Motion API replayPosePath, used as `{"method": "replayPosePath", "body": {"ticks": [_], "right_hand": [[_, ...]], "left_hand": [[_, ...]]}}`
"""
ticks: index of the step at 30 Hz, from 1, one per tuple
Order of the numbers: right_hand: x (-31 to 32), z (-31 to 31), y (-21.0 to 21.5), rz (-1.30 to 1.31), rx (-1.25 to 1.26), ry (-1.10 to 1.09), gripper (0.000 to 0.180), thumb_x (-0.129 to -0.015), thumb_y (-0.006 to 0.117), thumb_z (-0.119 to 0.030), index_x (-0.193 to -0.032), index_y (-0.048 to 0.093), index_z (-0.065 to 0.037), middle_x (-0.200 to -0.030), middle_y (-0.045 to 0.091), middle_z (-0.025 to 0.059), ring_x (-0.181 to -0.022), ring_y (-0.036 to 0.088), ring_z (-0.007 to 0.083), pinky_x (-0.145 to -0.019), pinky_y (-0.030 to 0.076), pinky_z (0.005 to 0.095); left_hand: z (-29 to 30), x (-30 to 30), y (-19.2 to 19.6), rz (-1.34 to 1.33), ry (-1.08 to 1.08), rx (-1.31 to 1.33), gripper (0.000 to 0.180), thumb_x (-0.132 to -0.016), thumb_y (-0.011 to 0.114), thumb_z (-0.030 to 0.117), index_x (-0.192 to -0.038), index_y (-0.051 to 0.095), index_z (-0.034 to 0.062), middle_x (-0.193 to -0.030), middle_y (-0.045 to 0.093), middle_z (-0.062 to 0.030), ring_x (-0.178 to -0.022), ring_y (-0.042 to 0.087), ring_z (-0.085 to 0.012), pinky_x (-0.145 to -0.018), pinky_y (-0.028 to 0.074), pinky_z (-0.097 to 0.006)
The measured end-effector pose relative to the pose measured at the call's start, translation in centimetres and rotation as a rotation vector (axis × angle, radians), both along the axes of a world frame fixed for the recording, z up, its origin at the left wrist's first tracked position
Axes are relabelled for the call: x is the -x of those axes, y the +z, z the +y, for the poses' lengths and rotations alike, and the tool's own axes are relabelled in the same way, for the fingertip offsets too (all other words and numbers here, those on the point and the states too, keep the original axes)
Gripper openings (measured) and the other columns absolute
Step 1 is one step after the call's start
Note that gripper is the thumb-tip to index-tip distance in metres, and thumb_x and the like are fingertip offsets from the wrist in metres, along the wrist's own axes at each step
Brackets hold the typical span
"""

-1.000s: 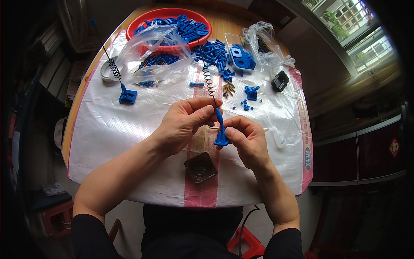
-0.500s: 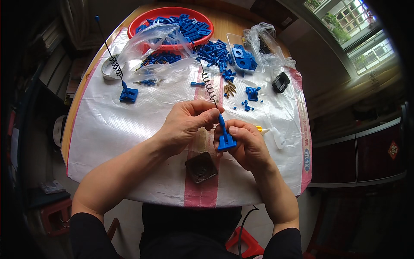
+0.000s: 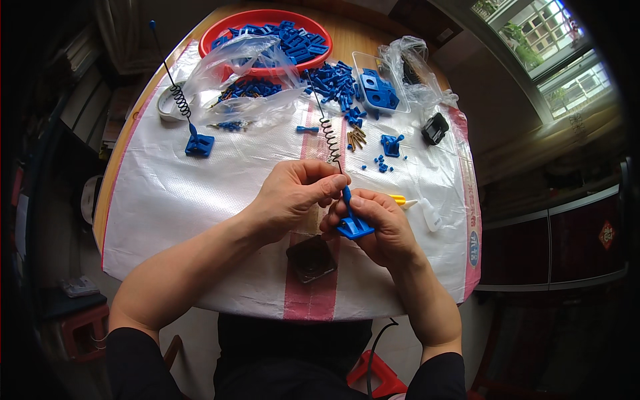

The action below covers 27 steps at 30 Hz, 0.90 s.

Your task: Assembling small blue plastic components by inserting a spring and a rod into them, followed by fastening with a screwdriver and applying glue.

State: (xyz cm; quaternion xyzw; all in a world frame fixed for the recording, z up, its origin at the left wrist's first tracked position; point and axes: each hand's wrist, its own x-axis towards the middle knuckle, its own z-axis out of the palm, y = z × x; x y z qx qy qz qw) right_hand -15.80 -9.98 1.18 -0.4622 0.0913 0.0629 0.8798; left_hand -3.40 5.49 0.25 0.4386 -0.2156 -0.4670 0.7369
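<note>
My right hand (image 3: pixel 381 223) grips a blue plastic base (image 3: pixel 355 229) with an upright stem. My left hand (image 3: pixel 287 193) pinches the stem's top, where a black coiled spring wire (image 3: pixel 330 139) rises away from me. Beneath my hands lies a dark square block (image 3: pixel 311 259). A yellow handle (image 3: pixel 399 199) and a white pointed-nozzle bottle (image 3: pixel 432 215) lie beside my right hand. Beyond my hands are brass-coloured pins (image 3: pixel 357 139), tiny blue caps (image 3: pixel 382 164), a loose blue stem (image 3: pixel 307 129) and another blue base (image 3: pixel 392 145). A similar base with spring wire (image 3: pixel 199 145) stands at the left.
At the back, a red basin (image 3: pixel 208 32) holds many blue parts. A clear plastic bag (image 3: pixel 267 107) and a pile of blue stems (image 3: pixel 333 83) lie before it. A clear tub (image 3: pixel 393 105), black case (image 3: pixel 435 129) and tape roll (image 3: pixel 167 110) stand around the white sheet.
The blue base has tilted in my right hand, its flat underside part turning more toward my left. The spring wire's coil has shifted slightly right. My left hand keeps its pinch.
</note>
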Motion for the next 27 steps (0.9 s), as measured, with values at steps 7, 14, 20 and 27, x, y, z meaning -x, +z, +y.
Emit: {"method": "replayPosePath", "body": {"ticks": [7, 14, 20, 27], "right_hand": [[0.09, -0.03, 0.16, -0.044, 0.096, -0.013, 0.024, -0.097, 0.057, -0.02, -0.102, 0.061, 0.003, -0.092, 0.068, 0.0152, -0.084, 0.069, 0.0228, -0.08, 0.057, 0.0347], [0.13, -0.01, 0.21, -0.082, 0.186, -0.034, 0.023, -0.097, 0.058, -0.019, -0.101, 0.061, 0.003, -0.091, 0.068, 0.0136, -0.083, 0.068, 0.0193, -0.079, 0.055, 0.0316], [0.33, 0.15, -0.02, -0.089, 0.334, -0.058, 0.022, -0.096, 0.061, -0.017, -0.102, 0.065, 0.004, -0.09, 0.069, 0.0088, -0.081, 0.065, 0.012, -0.075, 0.053, 0.026], [0.28, -0.07, 0.35, -0.12, 0.364, -0.047, 0.024, -0.097, 0.06, -0.017, -0.105, 0.065, 0.004, -0.094, 0.069, 0.0095, -0.084, 0.065, 0.0116, -0.076, 0.053, 0.0252]], "left_hand": [[0.02, -0.02, -0.08, -0.073, -0.004, 0.013, 0.024, -0.089, 0.068, 0.013, -0.108, 0.065, -0.0019, -0.092, 0.067, -0.0047, -0.081, 0.063, -0.0084, -0.073, 0.054, -0.024], [-0.02, 0.03, 0.09, -0.113, -0.015, 0.018, 0.023, -0.088, 0.068, 0.01, -0.107, 0.065, -0.0015, -0.092, 0.066, -0.0036, -0.084, 0.061, -0.008, -0.077, 0.052, -0.024], [-0.02, 0.37, 0.25, -0.177, -0.006, 0.011, 0.02, -0.089, 0.069, 0.013, -0.102, 0.065, -0.0011, -0.091, 0.065, -0.003, -0.082, 0.061, -0.0076, -0.075, 0.051, -0.024], [0.25, 0.43, 0.13, -0.261, -0.016, 0.02, 0.02, -0.094, 0.065, 0.016, -0.104, 0.065, -0.001, -0.085, 0.064, -0.001, -0.076, 0.058, -0.0066, -0.07, 0.049, -0.023]]}}
